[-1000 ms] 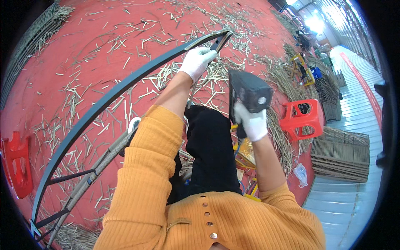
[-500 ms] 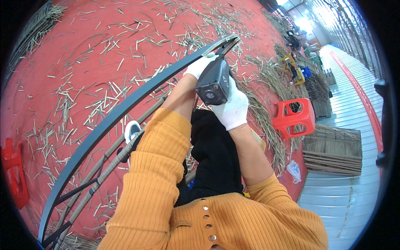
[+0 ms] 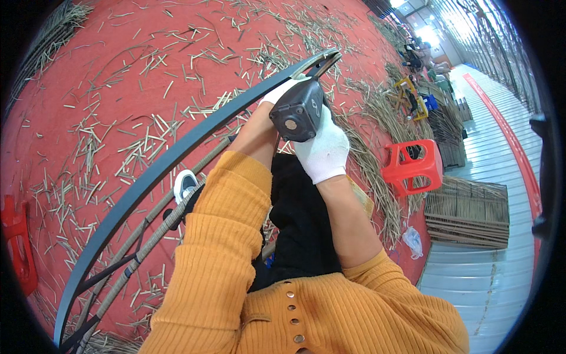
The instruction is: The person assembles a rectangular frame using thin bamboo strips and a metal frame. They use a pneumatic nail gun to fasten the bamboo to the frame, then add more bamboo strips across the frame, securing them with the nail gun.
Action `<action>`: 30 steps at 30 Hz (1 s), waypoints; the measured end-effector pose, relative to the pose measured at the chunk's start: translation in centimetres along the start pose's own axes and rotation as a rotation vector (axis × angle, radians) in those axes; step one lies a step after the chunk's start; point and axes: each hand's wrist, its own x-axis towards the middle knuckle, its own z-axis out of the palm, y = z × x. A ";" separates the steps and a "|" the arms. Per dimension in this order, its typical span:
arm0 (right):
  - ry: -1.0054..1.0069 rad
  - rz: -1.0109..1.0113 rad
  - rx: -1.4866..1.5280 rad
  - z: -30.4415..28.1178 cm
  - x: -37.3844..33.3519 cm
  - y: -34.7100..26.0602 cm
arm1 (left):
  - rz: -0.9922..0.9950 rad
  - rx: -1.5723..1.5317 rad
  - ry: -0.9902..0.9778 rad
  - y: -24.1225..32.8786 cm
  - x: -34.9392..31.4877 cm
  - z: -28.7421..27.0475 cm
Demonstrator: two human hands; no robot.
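A long curved dark grey frame [image 3: 150,168] sweeps from the lower left to a narrow tip ahead of me, with strips wrapped about its end. Near that tip my left hand [image 3: 281,92], in a white glove, is closed on the frame; its fingers are largely hidden behind a black staple gun [image 3: 299,112]. My right hand [image 3: 325,147], gloved in white too, grips the gun from its right side. The tool's boxy, bolted end faces me, and its nose points away toward the frame tip. Where the nose meets the frame is hidden.
Wrapped poles [image 3: 127,268] with dark cross-pieces run beneath the frame. Cut strips litter the red floor [image 3: 135,71]. At right are a red plastic stool [image 3: 413,167], long strip bundles [image 3: 377,194] and a stacked woven panel [image 3: 469,212]. Another red stool [image 3: 17,248] stands far left. People sit in the distance.
The staple gun and my right hand have shifted slightly up and left, and the gun's end has tilted a little. My left hand stays near the frame tip.
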 end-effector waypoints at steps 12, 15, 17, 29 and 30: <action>-0.095 0.100 0.453 -5.2 0.3 3.8 | 0.105 0.742 0.189 1.1 -1.2 1.6; -0.351 0.531 0.730 -11.6 -2.5 10.4 | 0.120 0.685 0.188 1.2 -2.2 2.5; -0.363 0.670 0.716 -11.9 -4.7 16.1 | 0.137 0.690 0.218 1.5 -2.7 2.6; -0.254 0.765 -0.268 6.2 -20.9 36.3 | 0.222 1.255 0.388 2.3 -3.7 3.9; -0.277 0.733 -0.233 6.3 -21.3 36.0 | 0.204 1.271 0.394 2.4 -3.6 3.7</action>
